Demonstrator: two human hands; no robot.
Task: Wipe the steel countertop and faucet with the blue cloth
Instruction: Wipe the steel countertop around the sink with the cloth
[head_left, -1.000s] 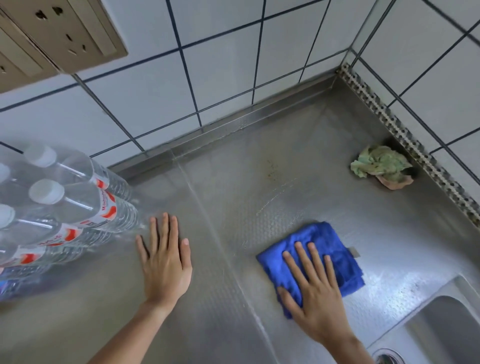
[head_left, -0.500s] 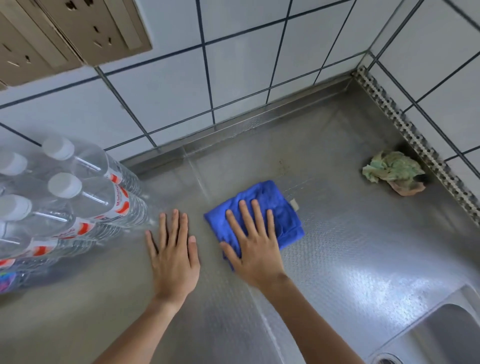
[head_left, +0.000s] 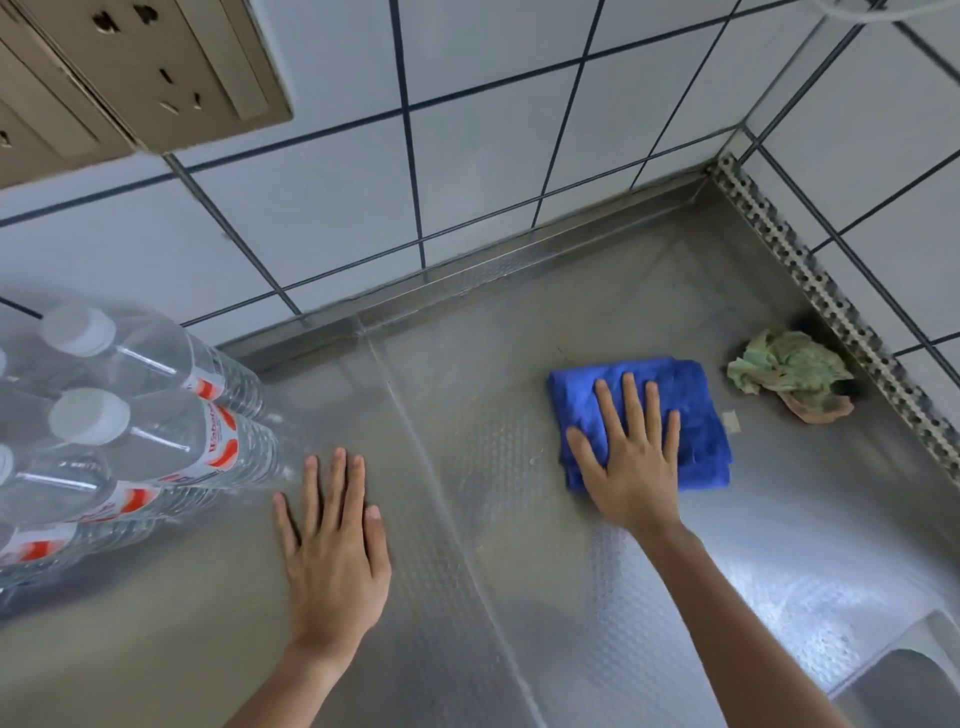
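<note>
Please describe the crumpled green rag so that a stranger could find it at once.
Follow the steel countertop to its far right corner, beside the perforated strip. There lies the green rag, crumpled and faded, unlike the folded blue cloth nearby.

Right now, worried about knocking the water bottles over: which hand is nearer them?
Left. The left hand lies flat right beside the water bottles; the right hand presses the blue cloth farther right.

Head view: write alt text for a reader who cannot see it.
A right hand presses a folded blue cloth flat on a steel countertop; the left hand rests flat beside packed water bottles. A crumpled green rag lies near the tiled corner.
</note>
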